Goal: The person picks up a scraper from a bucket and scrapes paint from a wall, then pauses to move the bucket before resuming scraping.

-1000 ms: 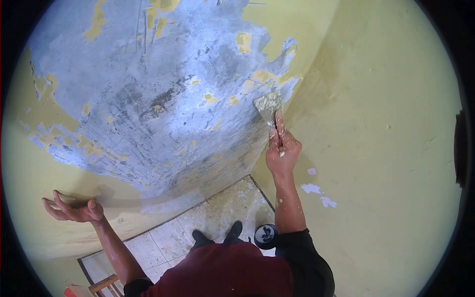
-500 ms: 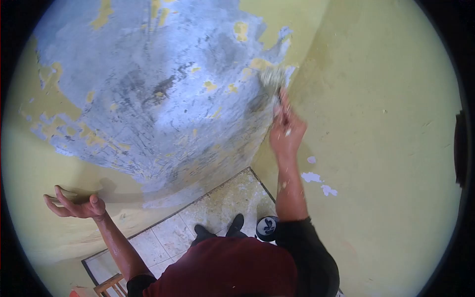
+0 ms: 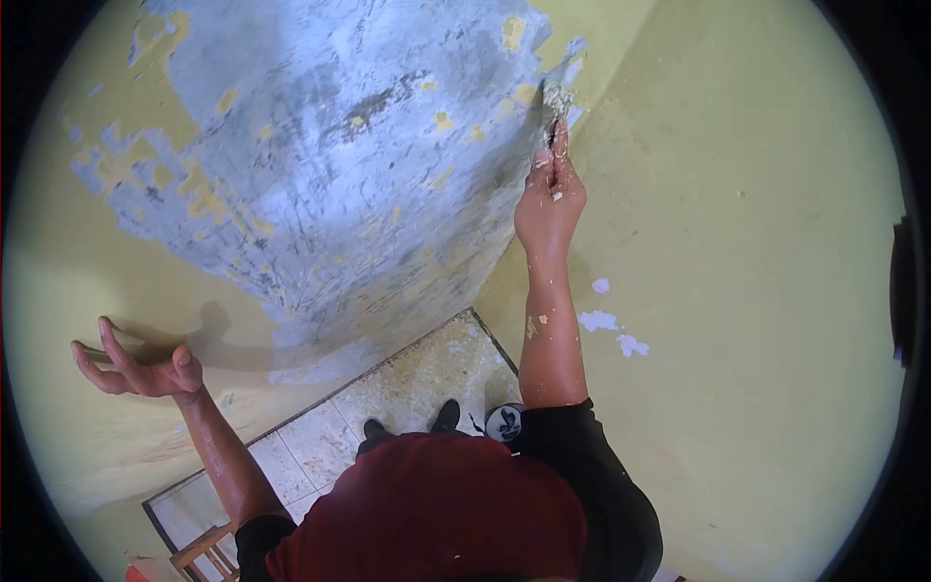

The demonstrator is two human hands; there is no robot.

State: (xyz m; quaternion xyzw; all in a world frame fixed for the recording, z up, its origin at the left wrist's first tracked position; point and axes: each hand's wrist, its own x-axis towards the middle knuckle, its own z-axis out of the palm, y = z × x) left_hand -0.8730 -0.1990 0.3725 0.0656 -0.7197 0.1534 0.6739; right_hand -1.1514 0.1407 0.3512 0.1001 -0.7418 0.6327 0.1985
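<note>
My right hand (image 3: 551,194) is closed round the dark handle of a scraper (image 3: 557,99), its index finger stretched along the tool. Pale paint flakes cover the blade, which is at the wall near the corner. Around it the wall shows a large bare grey patch (image 3: 320,175) with leftover yellow bits and ragged paint edges. Flakes also stick to my right hand and forearm. My left hand (image 3: 141,367) is held up at the lower left, fingers spread and holding nothing, casting a shadow on the yellow wall.
Paint debris litters the tiled floor (image 3: 388,388) around my dark shoes (image 3: 445,417). A round container (image 3: 504,423) stands beside my right foot. A wooden chair (image 3: 204,555) is at the lower left. The adjoining yellow wall (image 3: 737,291) on the right has small pale chipped spots.
My right hand and the scraper have moved up along the corner edge. The view has shifted slightly, and my left hand stays raised and spread.
</note>
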